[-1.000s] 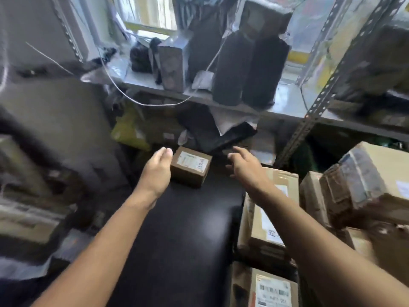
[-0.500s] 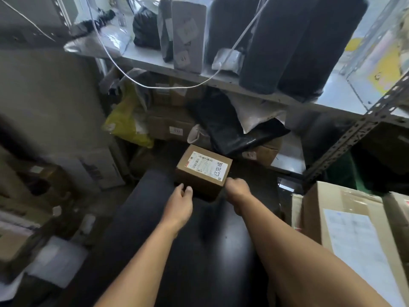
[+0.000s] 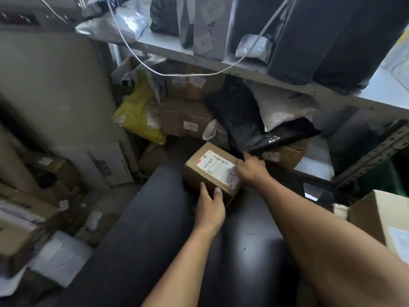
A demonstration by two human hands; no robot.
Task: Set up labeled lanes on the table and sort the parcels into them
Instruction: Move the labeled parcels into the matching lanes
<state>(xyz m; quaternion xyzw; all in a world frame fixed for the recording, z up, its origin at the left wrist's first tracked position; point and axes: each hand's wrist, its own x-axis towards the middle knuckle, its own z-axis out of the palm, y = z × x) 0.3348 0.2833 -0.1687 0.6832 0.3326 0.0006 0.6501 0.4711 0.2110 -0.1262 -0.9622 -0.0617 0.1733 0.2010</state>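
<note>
Box at table far end. L hand fingers straight on near face; R hand curled over right end, prob. to square it.

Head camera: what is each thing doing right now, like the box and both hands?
small box, closed, label up, resting on the table's far end.
left hand, straight fingers touching the box's near side.
right hand, fingers curled over the box's right edge.
table, dark, bearing the box.
black bag, slumped on parcels behind.
</note>
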